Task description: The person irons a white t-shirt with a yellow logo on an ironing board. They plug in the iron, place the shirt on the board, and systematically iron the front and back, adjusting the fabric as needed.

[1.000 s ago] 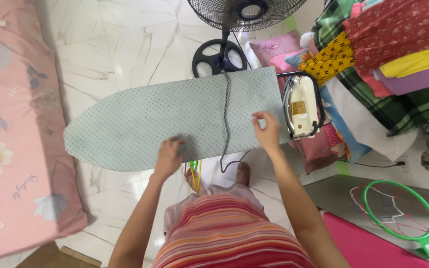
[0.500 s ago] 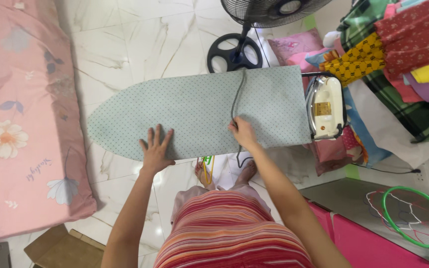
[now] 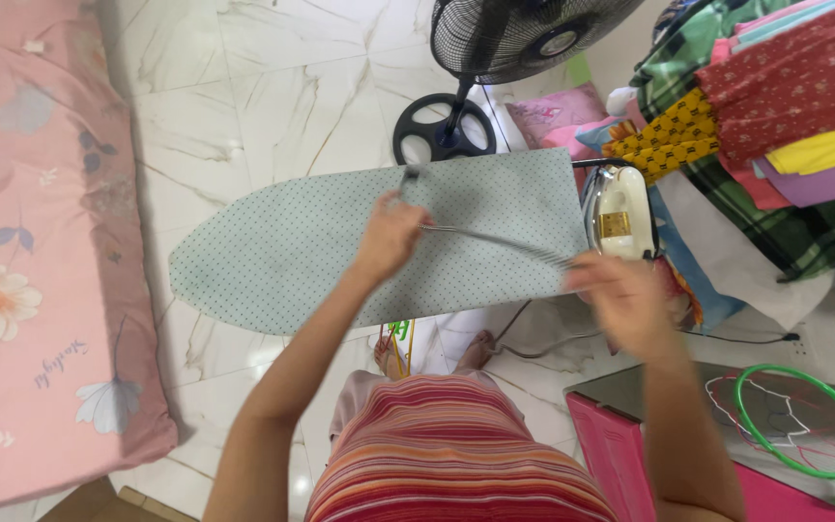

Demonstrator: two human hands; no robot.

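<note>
Under both hands lies the long, pale green dotted ironing board, its cover bare, no garment spread on it yet. Beyond the right hand, at the board's square end, sits the white and cream electric iron, untouched. From it the grey braided iron cord runs across the board to the left hand, which pinches it and lifts it. The right hand hovers blurred, fingers loosely spread, holding nothing. Ironing itself looks unstarted.
</note>
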